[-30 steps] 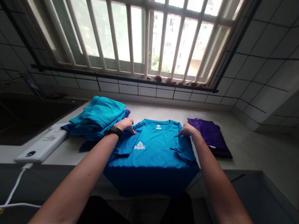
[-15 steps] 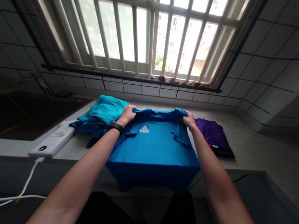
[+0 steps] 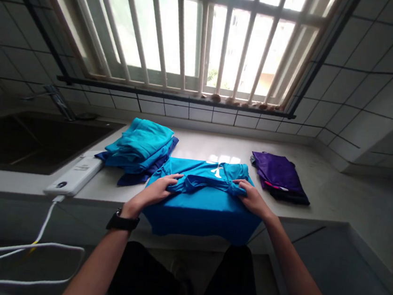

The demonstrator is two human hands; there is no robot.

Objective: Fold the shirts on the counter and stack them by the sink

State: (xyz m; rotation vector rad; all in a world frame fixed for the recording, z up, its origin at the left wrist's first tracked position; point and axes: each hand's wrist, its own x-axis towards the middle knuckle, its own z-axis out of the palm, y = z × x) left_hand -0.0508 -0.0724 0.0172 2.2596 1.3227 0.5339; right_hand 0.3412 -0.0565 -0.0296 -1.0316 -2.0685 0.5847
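Note:
A blue T-shirt (image 3: 207,204) lies on the counter, its lower part hanging over the front edge. Its upper part is doubled toward me, and a white print shows on the folded layer. My left hand (image 3: 159,189), with a black watch (image 3: 123,220) on the wrist, grips the gathered cloth at the left. At the other end of that fold my right hand (image 3: 252,197) is closed on the fabric. Turquoise folded clothes (image 3: 143,141) are piled on darker blue ones to the left of the shirt. Folded purple clothing (image 3: 277,172) rests to the right.
A white power strip (image 3: 74,176) with a cable (image 3: 45,220) sits beside the dark sink (image 3: 33,143) at left. Behind the counter (image 3: 211,142) is a barred window (image 3: 194,38), with small round objects along its sill.
Both hands have come toward me and down, bringing the shirt's top edge over onto its lower part. The white print is now partly folded, and counter shows behind the shirt.

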